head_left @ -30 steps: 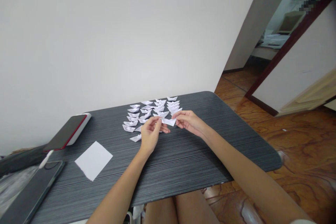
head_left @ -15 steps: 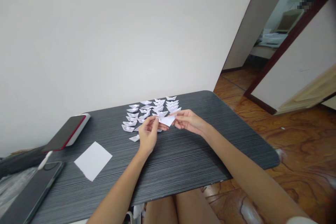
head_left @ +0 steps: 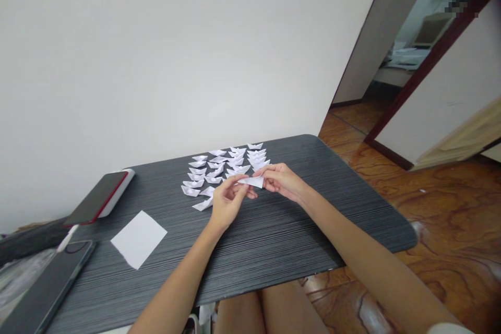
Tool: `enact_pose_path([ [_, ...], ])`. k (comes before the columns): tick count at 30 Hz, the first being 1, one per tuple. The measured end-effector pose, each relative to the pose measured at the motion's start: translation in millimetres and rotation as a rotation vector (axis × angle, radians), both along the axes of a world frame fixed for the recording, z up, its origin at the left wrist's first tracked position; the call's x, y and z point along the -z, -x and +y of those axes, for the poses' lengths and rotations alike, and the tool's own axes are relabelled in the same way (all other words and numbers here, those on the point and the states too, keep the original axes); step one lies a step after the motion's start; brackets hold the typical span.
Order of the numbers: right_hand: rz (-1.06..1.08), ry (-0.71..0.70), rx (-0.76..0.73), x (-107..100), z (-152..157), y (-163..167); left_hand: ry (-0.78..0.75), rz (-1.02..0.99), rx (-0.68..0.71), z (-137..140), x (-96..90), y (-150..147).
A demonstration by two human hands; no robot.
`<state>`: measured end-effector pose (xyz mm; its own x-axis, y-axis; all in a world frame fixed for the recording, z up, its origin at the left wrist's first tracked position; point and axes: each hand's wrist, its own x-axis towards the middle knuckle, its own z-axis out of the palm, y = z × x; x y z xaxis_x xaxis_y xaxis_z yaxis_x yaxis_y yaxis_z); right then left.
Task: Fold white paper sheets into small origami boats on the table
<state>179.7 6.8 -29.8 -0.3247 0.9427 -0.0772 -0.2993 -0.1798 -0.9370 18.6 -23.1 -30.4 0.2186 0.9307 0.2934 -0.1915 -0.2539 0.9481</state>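
A small folded piece of white paper [head_left: 253, 182] is held above the dark table between both hands. My left hand [head_left: 229, 201] pinches its left end between thumb and fingers. At the right end, the fingers of my right hand [head_left: 282, 180] are closed on it. Several white paper boats [head_left: 198, 171] stand in rough rows just beyond and to the left of the hands; the hands cover part of the nearest rows. A flat square white sheet [head_left: 139, 240] lies on the table to the left of my left forearm.
The dark wood-grained table [head_left: 250, 250] stands against a pale wall. At its left lie a red-edged tablet-like device [head_left: 97, 195] on something white, and a dark phone-like device [head_left: 50, 287] with a white cable plug. Brown flooring [head_left: 438, 219] and a doorway are at right.
My left hand has shifted slightly right, closer to my right hand. The folded paper has turned and shows a narrower shape. More of the nearest paper boats are visible.
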Motion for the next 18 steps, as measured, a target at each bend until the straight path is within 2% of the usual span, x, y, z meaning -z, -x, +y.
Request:
enact_pose_path([
  [6,-0.042,-0.056,0.015,1,-1,0,0.077,-0.027,-0.004,5,3.7,1],
  [12,-0.152,-0.213,0.051,-1,-2,0,0.264,-0.151,0.091,11,5.1,4],
  [18,-0.178,-0.267,0.037,-3,-3,-1,0.378,-0.238,0.195,14,5.0,8],
])
